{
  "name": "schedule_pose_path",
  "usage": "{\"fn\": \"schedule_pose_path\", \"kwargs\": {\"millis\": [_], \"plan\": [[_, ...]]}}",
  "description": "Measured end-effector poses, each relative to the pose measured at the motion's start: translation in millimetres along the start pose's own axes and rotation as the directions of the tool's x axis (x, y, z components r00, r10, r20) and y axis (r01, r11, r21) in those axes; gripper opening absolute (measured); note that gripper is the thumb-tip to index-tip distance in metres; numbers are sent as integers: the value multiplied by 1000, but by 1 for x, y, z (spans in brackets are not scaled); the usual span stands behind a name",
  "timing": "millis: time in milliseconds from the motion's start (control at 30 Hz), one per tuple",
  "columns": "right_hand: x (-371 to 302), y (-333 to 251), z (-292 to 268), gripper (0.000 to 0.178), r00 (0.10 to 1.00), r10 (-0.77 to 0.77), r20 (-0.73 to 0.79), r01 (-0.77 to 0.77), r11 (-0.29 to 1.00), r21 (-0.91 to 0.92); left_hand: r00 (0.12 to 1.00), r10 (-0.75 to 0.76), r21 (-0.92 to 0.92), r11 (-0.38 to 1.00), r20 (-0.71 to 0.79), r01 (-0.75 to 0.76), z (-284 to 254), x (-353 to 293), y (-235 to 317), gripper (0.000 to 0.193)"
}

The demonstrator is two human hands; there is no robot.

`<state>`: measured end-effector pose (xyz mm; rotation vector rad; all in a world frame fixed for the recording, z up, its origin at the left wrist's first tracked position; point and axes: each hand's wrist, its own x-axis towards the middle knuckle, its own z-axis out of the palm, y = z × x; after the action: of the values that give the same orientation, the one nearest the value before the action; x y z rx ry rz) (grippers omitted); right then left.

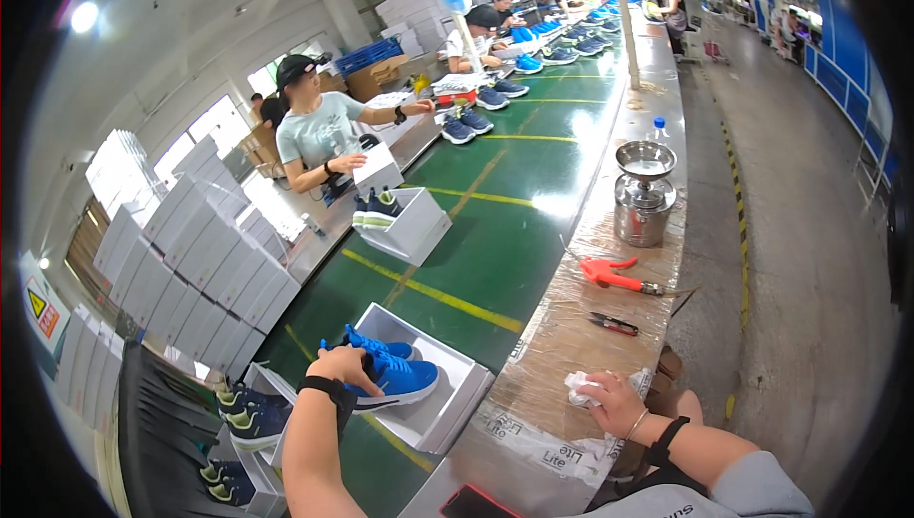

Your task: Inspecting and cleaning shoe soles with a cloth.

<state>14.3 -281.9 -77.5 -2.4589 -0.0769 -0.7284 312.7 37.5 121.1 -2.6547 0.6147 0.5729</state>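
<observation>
My left hand [345,368] is closed on the collar of a blue sneaker [409,377] with a white sole, at the near side of a white shoebox [463,396]. A second blue sneaker [392,347] lies just behind it, partly hidden. My right hand [614,406] rests over the film-covered ledge [547,366], its fingers closed on a crumpled white wad, tissue or cloth [579,387]. Beyond that hand lie black thread snips [613,324] and a red air blow gun [619,275] on the same ledge.
A green conveyor belt [495,251] with yellow lines runs ahead. Dark sneakers in boxes [252,423] sit at lower left. Across the belt a co-worker [328,128] handles a white box [379,168]. A steel pot [640,223] stands on the ledge; a phone [476,503] lies nearest me.
</observation>
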Motion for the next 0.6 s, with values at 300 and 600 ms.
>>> {"fn": "schedule_pose_path", "kwargs": {"millis": [300, 600], "plan": [[-9, 2, 2, 35, 998, -32, -50, 33, 999, 23, 995, -30, 335, 940, -99, 62, 18, -17, -2, 73], [-19, 4, 11, 35, 997, -52, -60, 55, 997, 59, 834, 200, 380, 925, -515, 12, -78, -142, 71, 70]]}}
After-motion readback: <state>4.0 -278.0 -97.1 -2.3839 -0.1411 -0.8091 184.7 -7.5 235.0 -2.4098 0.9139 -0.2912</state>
